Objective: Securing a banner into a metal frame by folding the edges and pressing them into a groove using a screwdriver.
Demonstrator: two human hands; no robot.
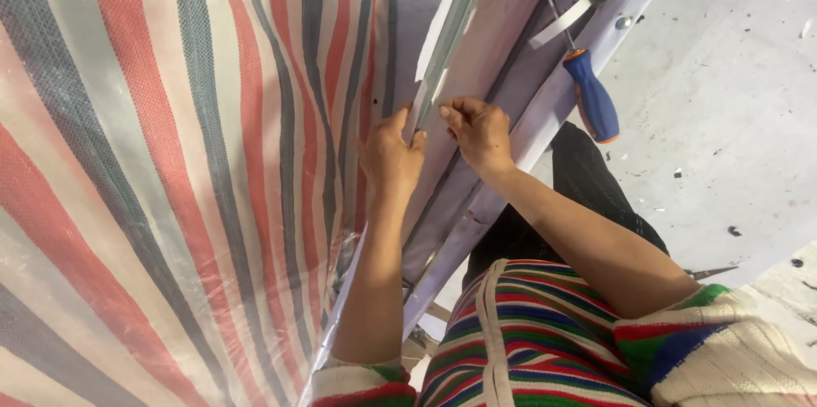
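Both hands, left hand [390, 159] and right hand [479, 132], pinch the metal strip [449, 37] on the white panel [511, 50]; screwdriver [591, 102] lies right.

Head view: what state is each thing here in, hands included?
Left hand: fingers pinching the metal strip's end.
Right hand: fingers on the same spot.
Metal strip: lying along the white panel.
Blue-handled screwdriver: resting unheld on the panel.
Striped tarp: spread flat.

Layout seen from above. A tarp [170, 177] fills the left half, beside a long panel [502, 67] running diagonally. A metal strip [447, 41] lies along the panel; a screwdriver [587, 96] rests on its upper right edge. Floor [732, 118] lies right, with what may be pliers [711, 272].
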